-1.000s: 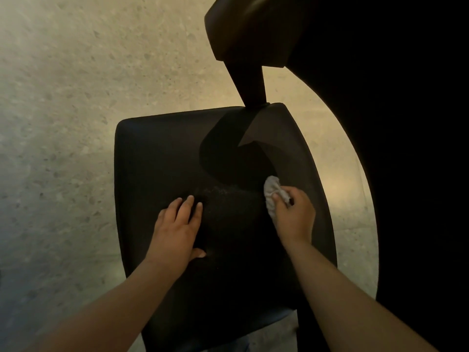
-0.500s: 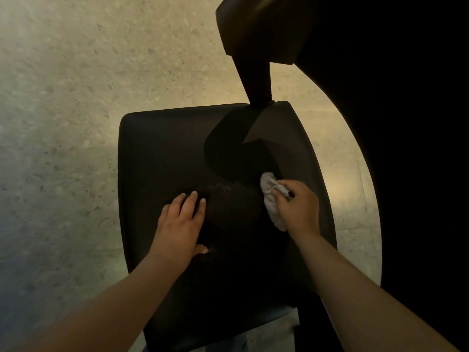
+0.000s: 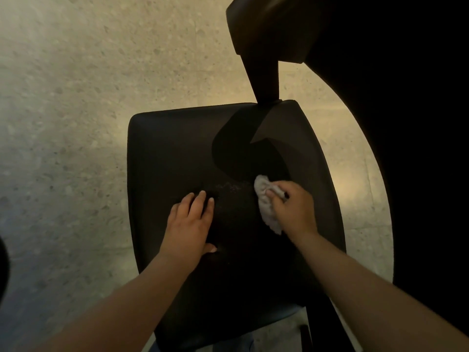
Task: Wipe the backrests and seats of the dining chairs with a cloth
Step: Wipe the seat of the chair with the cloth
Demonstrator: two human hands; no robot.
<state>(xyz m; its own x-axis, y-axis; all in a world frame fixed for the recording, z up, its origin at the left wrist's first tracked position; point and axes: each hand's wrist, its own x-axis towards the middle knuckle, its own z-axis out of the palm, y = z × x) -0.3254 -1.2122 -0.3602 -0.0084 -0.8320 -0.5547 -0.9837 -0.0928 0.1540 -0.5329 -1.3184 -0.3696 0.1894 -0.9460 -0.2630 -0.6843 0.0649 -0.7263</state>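
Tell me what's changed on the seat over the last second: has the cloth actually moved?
Only slightly. The right hand, gripping the cloth, has edged it leftward across the chair seat, toward the pale specks, and more cloth now shows beside the hand. Nothing was picked up or released. The left hand stays flat on the seat, about where it was.

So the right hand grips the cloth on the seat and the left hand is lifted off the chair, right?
Not quite. The head view shows the left hand resting flat on the seat, not lifted off. The right hand does grip the cloth on the seat.
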